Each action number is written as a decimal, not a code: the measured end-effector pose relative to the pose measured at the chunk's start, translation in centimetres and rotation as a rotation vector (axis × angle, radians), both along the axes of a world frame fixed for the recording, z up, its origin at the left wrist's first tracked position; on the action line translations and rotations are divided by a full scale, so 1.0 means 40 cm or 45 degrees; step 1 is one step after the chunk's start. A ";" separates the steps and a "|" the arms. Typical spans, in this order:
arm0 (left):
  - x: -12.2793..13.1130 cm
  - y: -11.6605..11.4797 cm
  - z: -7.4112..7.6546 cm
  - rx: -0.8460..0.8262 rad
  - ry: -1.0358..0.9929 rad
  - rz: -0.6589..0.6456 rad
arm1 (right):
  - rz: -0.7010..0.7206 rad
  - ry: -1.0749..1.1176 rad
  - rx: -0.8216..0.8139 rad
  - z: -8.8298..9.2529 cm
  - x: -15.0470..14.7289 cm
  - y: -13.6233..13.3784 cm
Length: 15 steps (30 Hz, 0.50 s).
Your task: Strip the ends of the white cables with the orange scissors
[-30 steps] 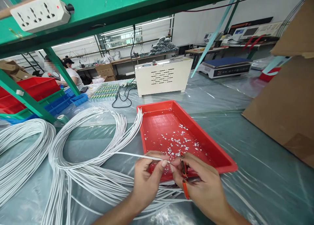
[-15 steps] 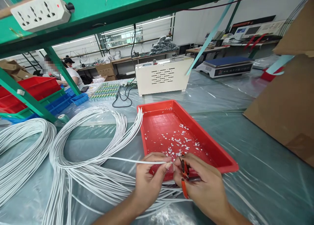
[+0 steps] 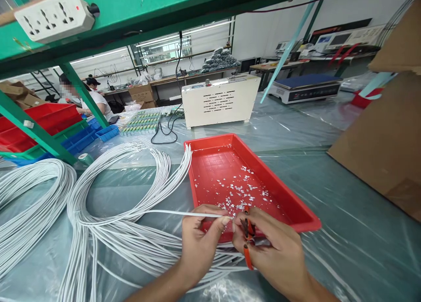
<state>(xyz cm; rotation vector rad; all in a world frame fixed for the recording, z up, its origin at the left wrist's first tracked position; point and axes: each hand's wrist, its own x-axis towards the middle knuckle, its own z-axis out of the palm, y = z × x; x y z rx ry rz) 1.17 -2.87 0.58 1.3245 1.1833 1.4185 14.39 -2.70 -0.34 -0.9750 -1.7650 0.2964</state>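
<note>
My left hand (image 3: 202, 245) pinches a white cable (image 3: 180, 213) near its end, thumb on top. Right beside it, my right hand (image 3: 276, 249) is closed round orange-handled cutting pliers (image 3: 248, 256), with the thumb and forefinger up close to the cable's tip. The tip itself is too small to make out between the fingers. Both hands are over the near edge of a red tray (image 3: 276, 174), which has small white and silvery scraps (image 3: 245, 188) scattered on its floor. A large coil of white cables (image 3: 77, 196) lies to the left, its strands running under my hands.
Another cable coil (image 3: 39, 214) lies at the far left. Behind the tray stand a cream metal box (image 3: 219, 102) and a weighing scale (image 3: 302, 89). Cardboard (image 3: 384, 148) rises at the right. A green beam (image 3: 148, 12) with a power strip (image 3: 54, 19) crosses overhead. Someone sits at the back left.
The pliers have turned slightly within my right hand, which has shifted a little to the right. My left hand keeps its pinch on the cable.
</note>
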 end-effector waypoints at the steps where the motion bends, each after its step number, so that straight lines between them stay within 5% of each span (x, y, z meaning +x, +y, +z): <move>1: 0.001 0.001 -0.001 -0.019 -0.020 -0.002 | -0.005 -0.007 0.013 -0.001 0.000 0.000; 15: 0.012 0.010 0.003 -0.301 -0.283 -0.053 | 0.013 -0.178 0.215 -0.003 0.000 0.003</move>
